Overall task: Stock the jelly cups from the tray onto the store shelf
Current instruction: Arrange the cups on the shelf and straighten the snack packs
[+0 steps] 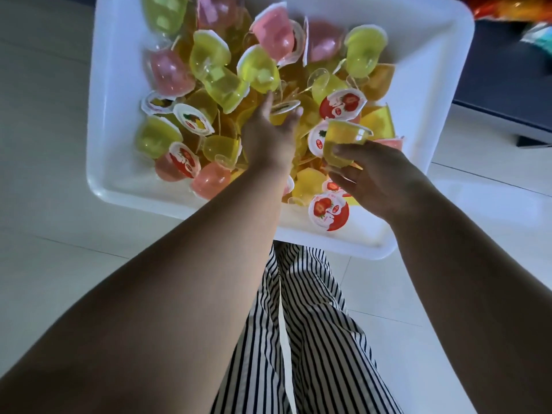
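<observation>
Pale glossy floor tiles stretch away on my left, their grout lines faint. On them sits the white rectangular plastic tray, heaped with small clear jelly cups of yellow, green and pink jelly, some tipped over, some showing printed fruit lids. My left hand reaches down into the middle of the heap, fingers curled round a yellow lidded cup. Just beside it, my right hand pinches a yellow jelly cup above the tray's near right corner. Below, my black-and-white striped trousers. At far right stands a dark low unit.
</observation>
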`<state>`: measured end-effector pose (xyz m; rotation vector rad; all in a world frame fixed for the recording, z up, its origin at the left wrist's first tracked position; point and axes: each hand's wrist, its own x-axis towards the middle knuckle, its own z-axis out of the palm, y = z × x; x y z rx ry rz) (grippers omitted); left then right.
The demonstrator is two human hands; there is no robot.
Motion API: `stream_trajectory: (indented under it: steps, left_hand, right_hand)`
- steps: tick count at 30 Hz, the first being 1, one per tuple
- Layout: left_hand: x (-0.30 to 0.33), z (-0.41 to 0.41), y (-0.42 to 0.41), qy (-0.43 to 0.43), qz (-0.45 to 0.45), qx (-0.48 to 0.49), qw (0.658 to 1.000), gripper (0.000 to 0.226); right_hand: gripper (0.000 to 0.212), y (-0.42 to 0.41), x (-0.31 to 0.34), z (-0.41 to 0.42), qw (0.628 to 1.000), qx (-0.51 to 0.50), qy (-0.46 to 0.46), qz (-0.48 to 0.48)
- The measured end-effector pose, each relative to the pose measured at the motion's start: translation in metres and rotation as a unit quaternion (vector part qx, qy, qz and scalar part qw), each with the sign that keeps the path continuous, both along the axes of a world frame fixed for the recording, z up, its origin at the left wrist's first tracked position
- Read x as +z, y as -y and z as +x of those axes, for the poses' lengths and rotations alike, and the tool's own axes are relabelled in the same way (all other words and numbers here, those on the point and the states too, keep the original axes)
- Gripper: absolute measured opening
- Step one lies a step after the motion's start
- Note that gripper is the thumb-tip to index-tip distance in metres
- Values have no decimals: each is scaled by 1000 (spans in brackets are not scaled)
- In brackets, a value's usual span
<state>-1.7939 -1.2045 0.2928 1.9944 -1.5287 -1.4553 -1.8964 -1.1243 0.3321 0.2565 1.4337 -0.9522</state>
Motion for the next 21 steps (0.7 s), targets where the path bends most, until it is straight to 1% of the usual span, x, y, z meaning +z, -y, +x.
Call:
stream_trajectory:
  steps: [2, 4, 5, 6, 7, 8, 9, 10, 11, 12, 14, 16, 17, 19, 21]
  left_hand:
    - [8, 3, 1, -34, 45, 78, 995, 80]
    - [25, 9, 1, -95, 106, 149, 978, 100]
    - [37, 12, 3, -116, 133, 162, 971, 104]
    - [48, 14, 5, -143, 159, 165, 963, 95]
    - [64, 15, 9, -178, 177, 166, 954, 71]
    - [83, 15, 12, -211, 195, 165, 944, 40]
    - [106, 13, 16, -241, 208, 158, 935, 18]
    - [132, 11, 19, -272, 216, 145, 926, 6]
    - [155, 9, 22, -301, 224, 133, 917, 2]
    - [183, 6, 27, -328, 224, 117, 910, 4]
    - [237, 0, 37, -379, 217, 89, 895, 16]
    - [284, -5, 46, -416, 206, 79, 882, 32]
    - [309, -8, 51, -439, 202, 81, 872, 34]
    - [358, -11, 57, -484, 197, 71, 850, 24]
    - [402, -15, 62, -507, 179, 27, 843, 26]
  right_hand:
    - [19, -3, 4, -2, 1000, -11, 10, -11]
    - [30, -7, 16, -6, 999, -27, 16, -27]
    - [35, -8, 25, -8, 999, -32, 17, -38]
    - [36, -8, 35, -10, 998, -31, 17, -51]
    - [34, -7, 51, -14, 997, -27, 15, -71]
    - [33, -5, 68, -17, 995, -21, 17, -94]
    - [35, -3, 89, -21, 993, -15, 18, -119]
    - [39, 1, 110, -25, 990, -7, 15, -143]
    - [41, 4, 130, -29, 987, -2, 12, -162]
    - [39, 8, 156, -34, 983, -3, 1, -181]
    - [33, 14, 208, -42, 977, -26, -24, -209]
    - [30, 20, 258, -49, 967, -52, -46, -244]
    - [26, 23, 285, -52, 960, -66, -55, -266]
    - [21, 25, 337, -54, 944, -95, -78, -307]
    - [27, 25, 383, -53, 927, -108, -111, -341]
